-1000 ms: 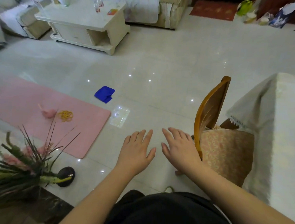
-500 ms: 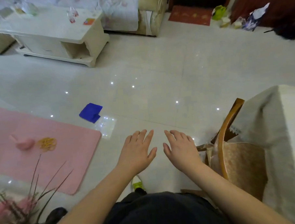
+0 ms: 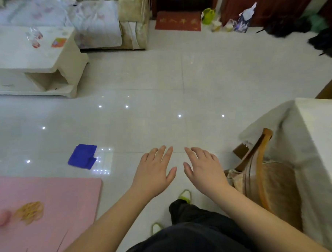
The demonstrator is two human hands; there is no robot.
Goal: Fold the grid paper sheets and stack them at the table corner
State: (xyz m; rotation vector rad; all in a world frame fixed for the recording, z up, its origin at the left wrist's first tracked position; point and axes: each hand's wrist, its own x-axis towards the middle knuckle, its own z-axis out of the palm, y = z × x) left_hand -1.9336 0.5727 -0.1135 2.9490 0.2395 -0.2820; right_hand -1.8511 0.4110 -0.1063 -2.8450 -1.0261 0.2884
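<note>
Paper is what we need, yet no grid sheet shows clearly from here. Taking the blue folded cloth (image 3: 82, 156) on the floor as our landmark: just right of it, touching its edge, lies a pale glinting rectangle (image 3: 104, 160), which may be a sheet, though we cannot tell. Further right of the cloth, our left hand (image 3: 153, 171) hangs over the tiles with straight, spread fingers and nothing in it. Beside it our right hand (image 3: 203, 170) is equally relaxed and empty. Well right of the cloth stand the wooden chair (image 3: 258, 171) and the cloth-covered table (image 3: 314, 138). We judge such sheets light, limp and easily creased, clinging to a glossy floor; we would lift one at a corner or edge.
</note>
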